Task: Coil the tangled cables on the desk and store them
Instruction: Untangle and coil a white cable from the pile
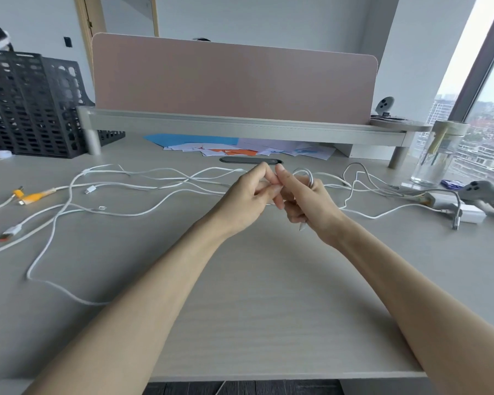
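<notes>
Several white cables [143, 192] lie tangled across the pale desk [254, 295], running from the left edge to the right. My two hands meet above the desk's middle. My right hand [308, 201] holds a small coil of white cable [307, 176] looped round its fingers, and a plug end pokes out below the palm. My left hand [248, 198] pinches the same cable next to the right fingertips. An orange-ended cable [36, 196] lies at the far left. A grey cable [454, 206] curls at the right.
A monitor riser [240, 126] with a pink divider behind it spans the back, with loose papers [240, 148] under it. Black mesh file holders [32, 104] stand back left. At the right are a glass jar [438, 155], white chargers [451, 205] and a grey handheld device [485, 195].
</notes>
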